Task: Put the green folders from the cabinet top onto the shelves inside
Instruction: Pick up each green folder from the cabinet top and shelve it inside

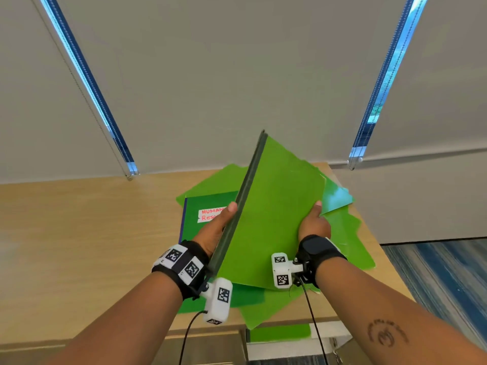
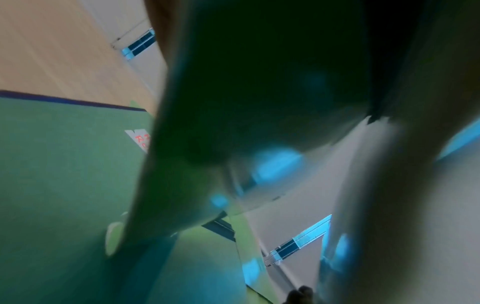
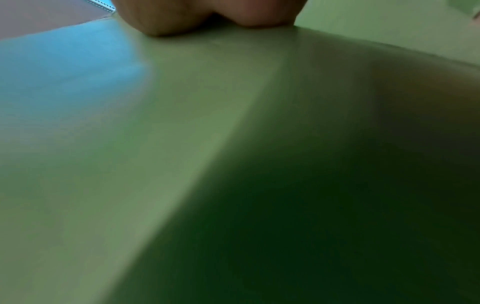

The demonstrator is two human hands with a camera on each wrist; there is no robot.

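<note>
I hold a bright green folder (image 1: 274, 219) lifted and tilted above the cabinet top (image 1: 79, 233), its dark spine edge up at the left. My left hand (image 1: 221, 222) grips the spine edge, thumb on top. My right hand (image 1: 315, 222) grips the folder's right edge, thumb on its face; the right wrist view is filled by that green cover (image 3: 182, 144). Underneath lies a messy pile of several green folders (image 1: 350, 233). A darker green folder with a white label in red writing (image 1: 203, 214) lies flat at the pile's left, also seen as the labelled folder (image 2: 64, 154).
The wooden cabinet top runs left from the pile. Its front edge is near my wrists, and a green folder (image 1: 279, 333) shows below that edge. Grey roller blinds (image 1: 237, 75) with a bead chain (image 1: 110, 143) hang behind. Blue carpet (image 1: 448, 280) lies to the right.
</note>
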